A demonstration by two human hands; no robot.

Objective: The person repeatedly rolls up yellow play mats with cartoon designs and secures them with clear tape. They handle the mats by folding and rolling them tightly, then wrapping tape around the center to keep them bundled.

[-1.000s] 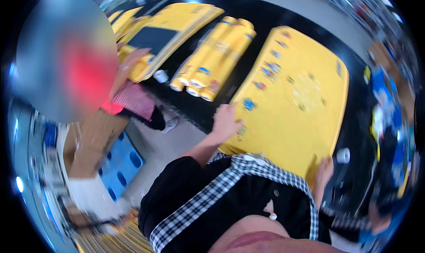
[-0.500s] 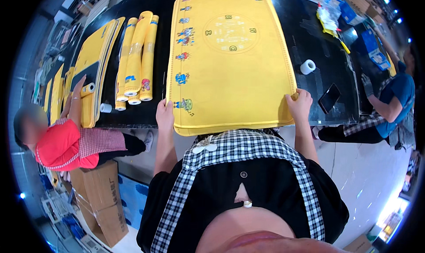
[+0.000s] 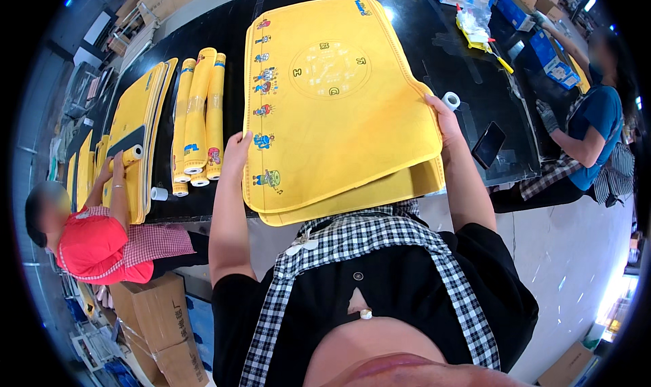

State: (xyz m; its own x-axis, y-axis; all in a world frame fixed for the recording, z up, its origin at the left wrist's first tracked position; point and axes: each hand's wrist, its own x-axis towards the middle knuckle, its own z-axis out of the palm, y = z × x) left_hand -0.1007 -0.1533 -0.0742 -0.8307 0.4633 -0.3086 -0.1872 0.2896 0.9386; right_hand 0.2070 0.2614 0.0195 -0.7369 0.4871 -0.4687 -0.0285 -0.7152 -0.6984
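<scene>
Black table [image 3: 434, 65] spans the workshop, with yellow rolls [image 3: 196, 119] bundled at left, then the left hand [image 3: 237, 150] pinching the left edge of at least 2 yellow mats [image 3: 352, 129] at its near side, and the right hand [image 3: 444, 119] gripping their right edge, thumb on top, beside a white roll [image 3: 450, 101]. Bowed on the right, the top mat looks light, soft and bendy, best held by both side edges.

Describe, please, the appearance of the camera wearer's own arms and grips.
The left sleeve and right sleeve are short, plain and black; both forearms are bare. The left grip and right grip are ungloved hands, and no watch or bracelet shows at either wrist.
</scene>
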